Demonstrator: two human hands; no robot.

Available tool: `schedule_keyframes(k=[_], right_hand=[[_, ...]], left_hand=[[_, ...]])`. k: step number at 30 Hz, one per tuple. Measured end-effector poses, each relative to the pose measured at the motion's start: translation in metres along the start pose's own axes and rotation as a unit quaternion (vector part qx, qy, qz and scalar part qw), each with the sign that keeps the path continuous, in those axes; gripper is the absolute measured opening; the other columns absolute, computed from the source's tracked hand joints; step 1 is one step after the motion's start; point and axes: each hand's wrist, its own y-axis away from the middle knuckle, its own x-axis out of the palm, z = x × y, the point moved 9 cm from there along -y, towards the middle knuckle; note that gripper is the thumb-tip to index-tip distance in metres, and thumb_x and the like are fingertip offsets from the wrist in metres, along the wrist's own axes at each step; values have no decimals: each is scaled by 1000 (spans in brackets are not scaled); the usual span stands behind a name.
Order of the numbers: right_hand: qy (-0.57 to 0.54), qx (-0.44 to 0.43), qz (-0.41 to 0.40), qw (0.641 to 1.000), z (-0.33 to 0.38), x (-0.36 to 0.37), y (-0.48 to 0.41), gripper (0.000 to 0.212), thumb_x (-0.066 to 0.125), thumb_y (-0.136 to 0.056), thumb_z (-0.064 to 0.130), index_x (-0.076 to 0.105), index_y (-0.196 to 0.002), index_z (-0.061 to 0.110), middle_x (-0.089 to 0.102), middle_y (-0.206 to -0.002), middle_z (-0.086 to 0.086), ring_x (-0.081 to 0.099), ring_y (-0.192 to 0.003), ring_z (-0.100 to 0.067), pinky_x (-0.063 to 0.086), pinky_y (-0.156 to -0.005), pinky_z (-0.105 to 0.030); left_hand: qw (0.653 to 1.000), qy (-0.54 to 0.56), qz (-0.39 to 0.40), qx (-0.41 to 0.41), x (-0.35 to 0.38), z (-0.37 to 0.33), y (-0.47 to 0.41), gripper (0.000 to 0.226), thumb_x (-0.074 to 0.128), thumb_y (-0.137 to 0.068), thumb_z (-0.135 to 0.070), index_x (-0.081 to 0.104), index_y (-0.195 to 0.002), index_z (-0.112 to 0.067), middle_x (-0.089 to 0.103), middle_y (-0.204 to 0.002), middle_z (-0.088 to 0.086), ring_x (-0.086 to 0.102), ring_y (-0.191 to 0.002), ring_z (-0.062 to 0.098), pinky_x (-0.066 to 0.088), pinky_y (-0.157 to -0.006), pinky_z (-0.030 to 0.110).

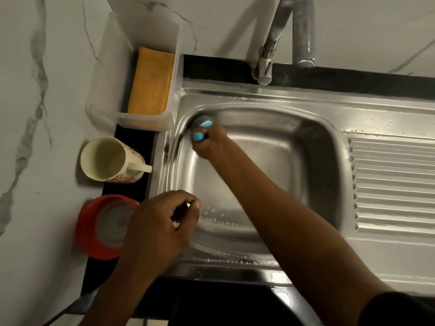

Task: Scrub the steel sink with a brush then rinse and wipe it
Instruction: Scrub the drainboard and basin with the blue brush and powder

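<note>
While the right hand (210, 144) grips the brush (202, 128) at the steel sink (270, 161) basin's 10 o'clock corner, left hand (162, 228) fingers loosely curled on nothing, scrubbing's underway; next, prob. work round remaining walls w/ firm pressure.

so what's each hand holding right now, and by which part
The right hand grips the brush by its blue handle, with the bristle head against the far left corner of the sink. The left hand holds nothing that can be seen.
</note>
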Motion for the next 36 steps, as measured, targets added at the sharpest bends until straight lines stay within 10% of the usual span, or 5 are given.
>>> schedule_keyframes(k=[5,8,10,15,36], right_hand=[[379,-187,-51,905,79,-49,103,24,61,-96,29,56,-120,29,60,-85,-1,56,-73,-12,42,-59,-26],[399,-245,-15,883,70,-20,95,20,60,-99,23,53,-117,17,59,-88,-1,53,-70,-11,47,-52,-23],[128,14,-43,991,14,-12,50,13,52,-104,13,54,-91,13,56,-65,-4,51,-49,-10,39,-32,-20],[-122,77,14,989,10,-6,-17,32,40,-102,8,42,-70,11,42,-52,1,36,-24,-11,31,-28,-16],[-107,48,-24,993,-3,-28,-27,35,48,-105,13,45,-70,11,43,-61,0,35,-24,-8,31,-26,-15]], left_hand=[[1000,0,-2,1,1,5,5,13,72,-96,-20,75,-86,-27,69,-73,-17,70,-74,8,51,-63,15],[1000,9,-9,-6,-3,7,7,11,71,-95,-22,74,-86,-27,69,-73,-18,70,-74,7,49,-64,11],[1000,6,-13,-4,-4,7,9,12,71,-95,-21,74,-85,-27,68,-72,-17,70,-73,8,48,-63,11],[1000,7,-9,-4,-1,7,8,11,70,-96,-24,74,-86,-26,69,-73,-17,70,-74,9,50,-64,13],[1000,16,-24,-9,-3,11,18,12,72,-97,-18,75,-87,-24,70,-74,-16,71,-72,9,53,-61,18]])
